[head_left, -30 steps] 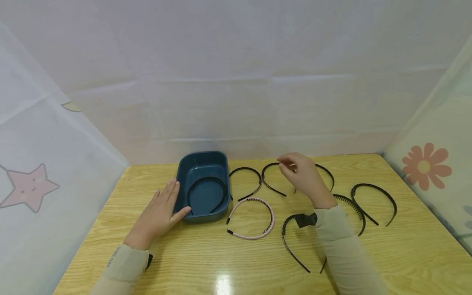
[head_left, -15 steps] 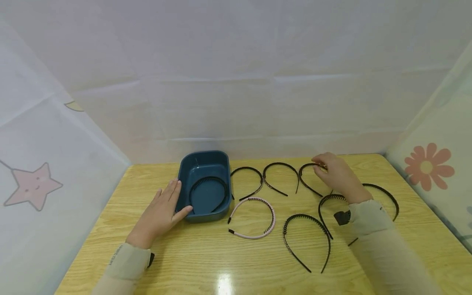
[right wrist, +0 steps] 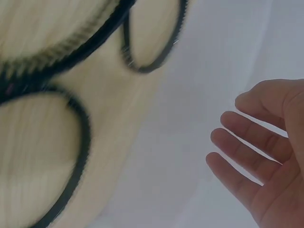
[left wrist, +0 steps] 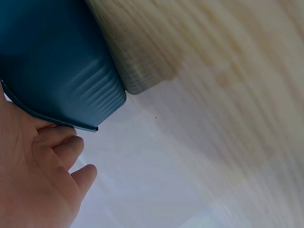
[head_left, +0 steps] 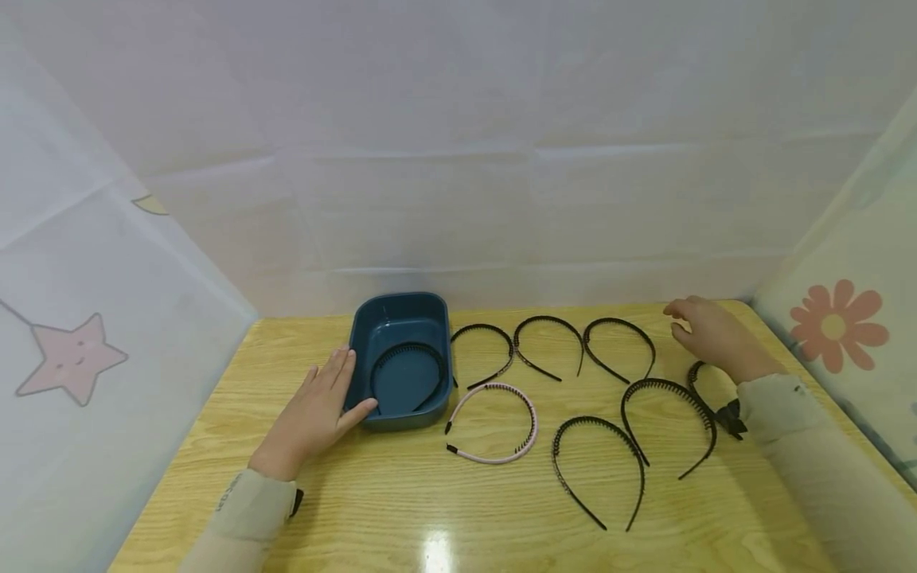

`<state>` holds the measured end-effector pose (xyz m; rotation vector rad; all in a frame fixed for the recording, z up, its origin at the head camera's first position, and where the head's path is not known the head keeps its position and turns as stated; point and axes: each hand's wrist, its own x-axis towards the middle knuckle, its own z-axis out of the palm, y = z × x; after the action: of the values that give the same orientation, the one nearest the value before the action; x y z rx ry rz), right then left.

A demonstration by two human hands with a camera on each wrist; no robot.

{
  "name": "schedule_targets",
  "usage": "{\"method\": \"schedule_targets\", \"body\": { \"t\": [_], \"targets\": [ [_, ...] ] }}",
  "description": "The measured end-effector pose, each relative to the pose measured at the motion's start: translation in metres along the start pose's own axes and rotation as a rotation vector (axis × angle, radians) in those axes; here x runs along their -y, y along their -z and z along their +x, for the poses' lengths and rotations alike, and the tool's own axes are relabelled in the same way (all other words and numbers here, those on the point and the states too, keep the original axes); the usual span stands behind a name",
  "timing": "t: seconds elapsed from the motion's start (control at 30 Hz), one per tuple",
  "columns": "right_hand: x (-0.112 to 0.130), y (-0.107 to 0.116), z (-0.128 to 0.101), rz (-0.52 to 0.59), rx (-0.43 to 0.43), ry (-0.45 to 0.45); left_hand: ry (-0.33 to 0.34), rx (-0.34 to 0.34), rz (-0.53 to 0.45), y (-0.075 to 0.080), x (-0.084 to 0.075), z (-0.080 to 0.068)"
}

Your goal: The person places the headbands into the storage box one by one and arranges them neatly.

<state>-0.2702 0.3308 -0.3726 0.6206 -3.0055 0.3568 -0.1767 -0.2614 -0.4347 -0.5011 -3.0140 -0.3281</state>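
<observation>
A dark blue plastic bin (head_left: pixel 398 318) stands at the back left of the wooden table, with one black toothed headband (head_left: pixel 405 350) lying inside. My left hand (head_left: pixel 325 402) rests flat against the bin's left wall, thumb at its front corner; the left wrist view shows those fingers (left wrist: pixel 57 152) under the bin's rim (left wrist: pixel 57 124). My right hand (head_left: pixel 698 326) hovers at the table's back right, fingers relaxed and holding nothing, just beyond a partly hidden black headband (head_left: pixel 696 376). In the right wrist view the right hand (right wrist: pixel 259 142) is spread with blurred headbands (right wrist: pixel 154 57) to its left.
Several black headbands (head_left: pixel 618 338) lie in two rows across the table (head_left: pixel 430 509); a pink headband (head_left: pixel 526 426) lies right of the bin. White fabric walls close in the back and both sides, with a star print left and a flower print right.
My right hand has swept from the middle headbands over to the back right corner, holding nothing. The left hand and the bin have stayed put.
</observation>
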Motion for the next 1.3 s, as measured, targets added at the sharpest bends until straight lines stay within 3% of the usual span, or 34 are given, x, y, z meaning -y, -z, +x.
{"method": "schedule_targets", "body": {
  "t": [0.27,0.5,0.7,1.0,1.3],
  "targets": [
    [-0.043,-0.011,-0.005,-0.068,0.08,0.029,0.004,0.002,-0.003,0.0,0.001,-0.001],
    [-0.089,-0.017,-0.024,-0.114,0.125,-0.014,-0.004,-0.001,-0.006,-0.001,0.001,0.001],
    [-0.117,-0.02,-0.044,-0.153,0.114,-0.023,0.0,0.005,-0.005,-0.003,0.002,0.002],
    [-0.136,-0.019,-0.063,-0.124,0.17,-0.101,0.001,0.006,0.002,-0.004,0.002,0.003],
    [-0.134,-0.016,-0.069,-0.029,0.249,-0.156,0.001,0.005,-0.001,-0.003,0.001,0.003]
  ]
}}
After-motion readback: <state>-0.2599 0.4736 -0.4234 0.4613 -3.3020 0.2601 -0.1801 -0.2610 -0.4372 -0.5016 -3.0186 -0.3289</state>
